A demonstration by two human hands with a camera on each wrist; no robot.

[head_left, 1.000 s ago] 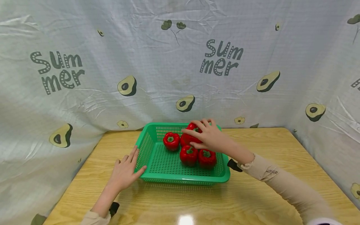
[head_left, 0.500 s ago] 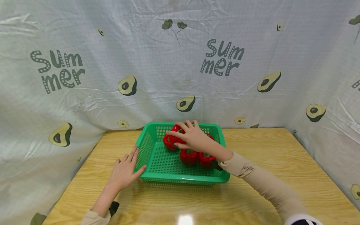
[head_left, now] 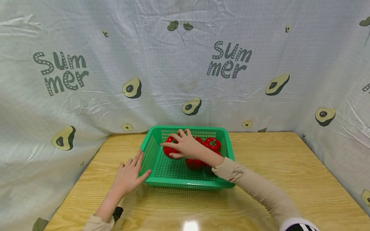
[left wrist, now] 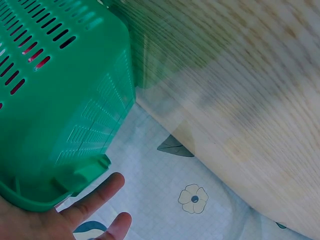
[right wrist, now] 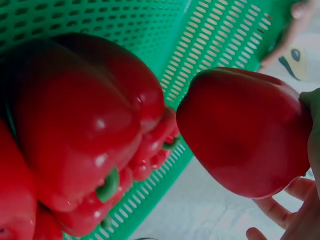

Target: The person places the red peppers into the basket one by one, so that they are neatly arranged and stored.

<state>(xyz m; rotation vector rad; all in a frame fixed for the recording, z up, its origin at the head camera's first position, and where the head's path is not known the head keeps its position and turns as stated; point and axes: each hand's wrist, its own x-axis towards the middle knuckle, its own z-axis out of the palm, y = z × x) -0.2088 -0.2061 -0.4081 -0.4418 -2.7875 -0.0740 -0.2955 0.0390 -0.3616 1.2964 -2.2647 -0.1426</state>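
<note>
A green slotted plastic basket (head_left: pixel 185 183) stands on the table with several red bell peppers in it. My right hand (head_left: pixel 189 148) grips one red bell pepper (right wrist: pixel 245 132) at the basket's left back part. In the head view that pepper is partly covered by my fingers. My left hand (head_left: pixel 128 178) rests on the basket's left rim with its fingers extended; the left wrist view shows fingers (left wrist: pixel 100 197) by the basket's corner. Another bell pepper (head_left: pixel 212 144) sits at the back right. A nearer bell pepper (head_left: pixel 193 164) is partly hidden under my right forearm.
The wooden table (head_left: pixel 266 160) extends to both sides of the basket and in front of it. A pale printed cloth (head_left: pixel 162 64) hangs close behind the table and along its sides. The basket's bare slotted floor (head_left: pixel 166 171) shows at the left front.
My right hand has travelled left across the basket, carrying the bell pepper from the back right to the left side. The peppers at the back right have come into sight. My left hand stays put.
</note>
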